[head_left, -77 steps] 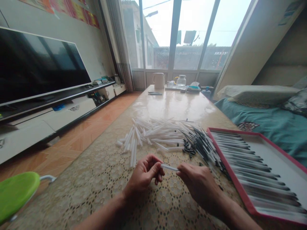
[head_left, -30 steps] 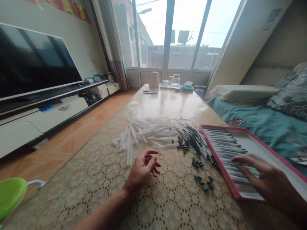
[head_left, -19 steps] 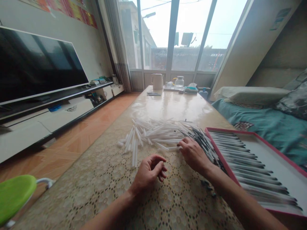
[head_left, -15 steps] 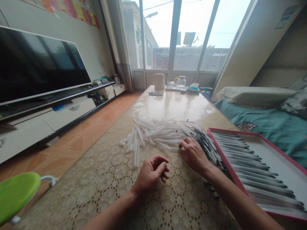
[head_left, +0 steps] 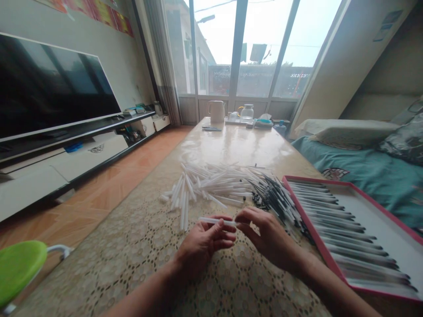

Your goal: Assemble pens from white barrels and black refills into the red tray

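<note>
Between my two hands lies a white plastic pen tube [head_left: 216, 221], held level above the table. My left hand [head_left: 208, 240] grips it with thumb and fingers along its length. At its right end, the fingertips of my right hand [head_left: 261, 229] pinch the tube; whether they also hold a small part there I cannot make out. Beyond my hands lies a loose pile of white pen tubes [head_left: 211, 180]. Just past my right hand is a heap of dark, thin pen refills [head_left: 277, 193], with several small black pieces [head_left: 256, 200] beside it.
A pink-rimmed box [head_left: 330, 264] at the right holds a row of pens [head_left: 350, 229]. At the table's far end stand a beige jug [head_left: 217, 112], a glass pitcher [head_left: 246, 113] and a tissue pack [head_left: 263, 121]. A green stool [head_left: 23, 268] is at the lower left.
My right hand has brought a white tube from the pile back to my left hand, which has closed on it. The view has shifted slightly.
</note>
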The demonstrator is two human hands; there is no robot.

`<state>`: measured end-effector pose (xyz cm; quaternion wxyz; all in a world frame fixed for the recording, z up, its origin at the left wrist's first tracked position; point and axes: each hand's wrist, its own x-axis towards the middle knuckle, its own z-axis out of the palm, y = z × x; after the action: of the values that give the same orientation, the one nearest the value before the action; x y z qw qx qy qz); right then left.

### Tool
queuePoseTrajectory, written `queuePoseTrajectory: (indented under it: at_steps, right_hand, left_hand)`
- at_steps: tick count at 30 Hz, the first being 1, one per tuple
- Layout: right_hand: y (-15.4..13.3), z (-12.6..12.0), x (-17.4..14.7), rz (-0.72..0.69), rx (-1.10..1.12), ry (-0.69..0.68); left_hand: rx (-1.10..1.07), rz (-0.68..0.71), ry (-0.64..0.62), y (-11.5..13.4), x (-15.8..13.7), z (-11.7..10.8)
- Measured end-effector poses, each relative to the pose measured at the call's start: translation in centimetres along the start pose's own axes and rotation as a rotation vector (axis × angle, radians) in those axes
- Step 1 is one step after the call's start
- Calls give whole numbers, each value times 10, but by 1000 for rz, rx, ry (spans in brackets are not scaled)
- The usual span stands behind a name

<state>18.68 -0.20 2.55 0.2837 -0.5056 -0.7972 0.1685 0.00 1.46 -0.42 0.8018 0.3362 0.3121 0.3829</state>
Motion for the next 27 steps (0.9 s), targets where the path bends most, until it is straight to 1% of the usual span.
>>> queuePoseTrajectory:
  at_steps: [2,3,5,7,9,12,16,21,27]
  right_hand:
    - [11,-9,3,57,-83,20]
    - [19,-13,4,122,-183,54]
    - [35,-20,4,258,-457,116]
    - [49,-23,2,348,-679,119]
    - [59,-21,-1,381,-781,95]
    - [66,-17,-6,366,-818,84]
    - [65,-15,-11,351,-833,60]
    - [60,-15,-16,349,-830,50]
    - [64,-14,-16,386,-832,70]
  left_hand:
    - [-10,20,9,0,1,-1]
    - [-12,27,21,-1,1,-1]
    - [-20,38,55,-1,1,-1]
    - [-28,54,94,0,0,-1]
    - [-41,73,132,1,-1,-1]
    - [-75,87,182,3,-2,1]
    - [-85,85,235,5,-2,3]
    - [-75,101,249,7,-1,3]
    - [-19,103,263,7,1,2]
